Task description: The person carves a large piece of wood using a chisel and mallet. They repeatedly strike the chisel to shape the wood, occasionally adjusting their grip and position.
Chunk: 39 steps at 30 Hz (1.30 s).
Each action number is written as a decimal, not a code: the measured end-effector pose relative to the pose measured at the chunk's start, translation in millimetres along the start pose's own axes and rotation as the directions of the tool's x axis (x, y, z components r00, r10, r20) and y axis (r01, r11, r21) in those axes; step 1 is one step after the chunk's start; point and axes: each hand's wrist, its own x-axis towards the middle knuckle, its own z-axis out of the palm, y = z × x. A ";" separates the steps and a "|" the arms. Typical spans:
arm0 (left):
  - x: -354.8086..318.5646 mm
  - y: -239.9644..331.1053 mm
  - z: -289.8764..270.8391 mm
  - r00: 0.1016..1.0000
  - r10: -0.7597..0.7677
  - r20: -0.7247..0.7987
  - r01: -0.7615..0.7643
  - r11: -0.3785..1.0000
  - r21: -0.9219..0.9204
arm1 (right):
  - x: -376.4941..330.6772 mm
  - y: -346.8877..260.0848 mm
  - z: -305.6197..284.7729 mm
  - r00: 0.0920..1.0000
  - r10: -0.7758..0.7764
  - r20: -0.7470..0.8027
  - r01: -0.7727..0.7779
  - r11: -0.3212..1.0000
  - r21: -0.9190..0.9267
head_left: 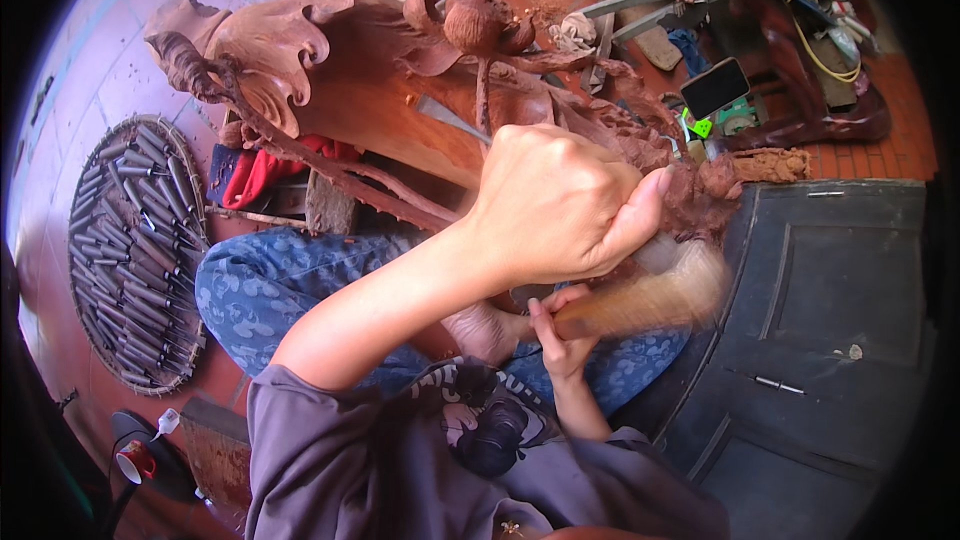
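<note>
My left hand (560, 200) is closed in a fist over the carving, and the flat metal blade of a chisel (452, 122) sticks out of it toward the upper left. The chisel's handle is hidden inside the fist. Below it, my right hand (562, 332) is wrapped round the handle of a wooden mallet (650, 308), whose head, to the right, is smeared by motion. A large reddish-brown wood carving (385, 125) lies before me, with curled leaf shapes, a round pod on a stem and thin branches. Where the blade meets the wood is hard to make out.
At the left, a round woven tray (76, 270) holds several dark-handled tools. A red cloth (262, 180) lies beside the carving. To the right are a dark panelled board (845, 280) with a slim metal tool (780, 385) on it, and a phone (715, 88). A cup (136, 462) stands lower left.
</note>
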 end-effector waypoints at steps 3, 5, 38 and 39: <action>0.3 -0.7 -1.3 1.000 0.002 0.009 -0.003 1.000 0.020 | 1.7 1.0 -2.4 0.999 -0.031 -0.035 0.033 0.998 0.049; 0.2 -0.6 1.5 1.000 0.020 -0.007 -0.020 1.000 0.013 | 2.2 3.5 13.4 0.985 -0.040 -0.169 0.098 0.932 0.349; -0.2 -7.6 -17.0 0.998 0.024 -0.053 -0.022 0.999 0.038 | 5.1 -3.6 8.6 0.999 -0.026 0.029 0.025 0.999 0.035; -2.1 -7.6 -17.4 0.998 0.004 -0.056 -0.002 0.999 0.039 | 3.3 -5.4 2.1 0.993 0.034 0.112 -0.013 0.984 -0.178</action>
